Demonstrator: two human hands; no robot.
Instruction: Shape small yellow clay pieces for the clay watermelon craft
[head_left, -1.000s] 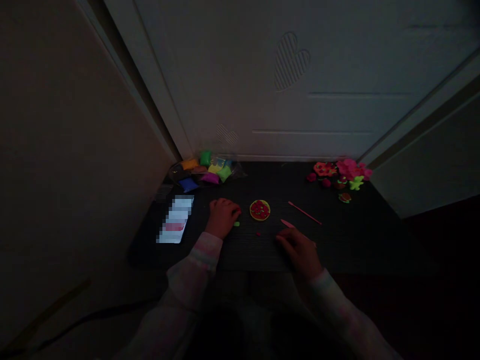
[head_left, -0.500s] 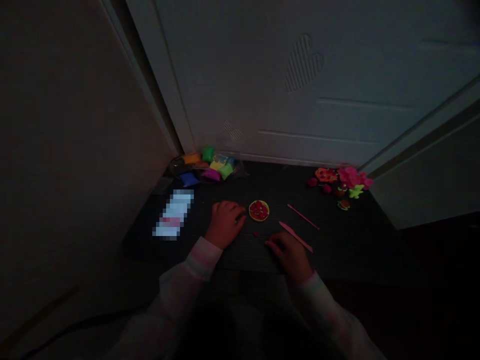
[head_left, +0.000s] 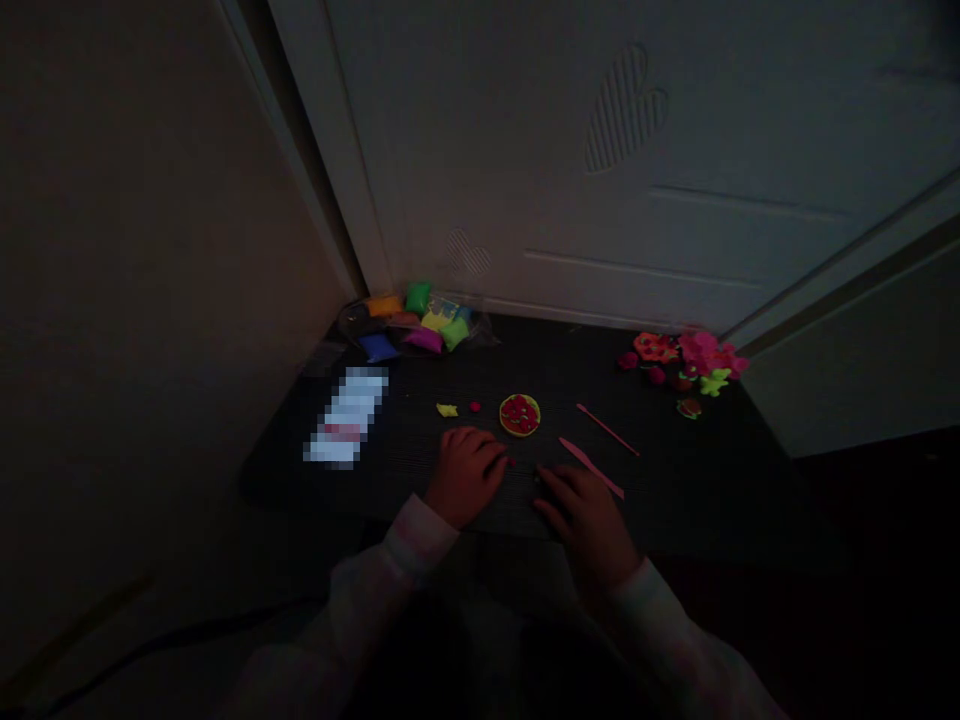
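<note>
Basically, go light w/ bits this small: pinch w/ tips only, and press gently so as not to squash prob. soft stuff. Keep red bit (head_left: 513, 461) in sight at 6 o'clock of disc (head_left: 520, 415); prob. easy to lose or smear under L hand (head_left: 470, 475). Mind knife (head_left: 591, 468), at 12 o'clock of R hand (head_left: 589, 515), prob. easily knocked. Go slow too, given dim light.

Re pose: note L hand palm-down, low over table (head_left: 697, 480), w/ fingers curled & tips toward approx 2 o'clock, just beside red bit; can't tell if gripping anything underneath. Note R hand low too, aimed at approx 10 o'clock, w/ thumb & forefinger slightly parted; can't tell if holding a tiny speck there. See disc flat on table, at 1–2 o'clock of L hand, 10–11 o'clock of R hand. Find red ball (head_left: 475, 407) & yellow bit (head_left: 447, 410) at 9 o'clock of disc.
</note>
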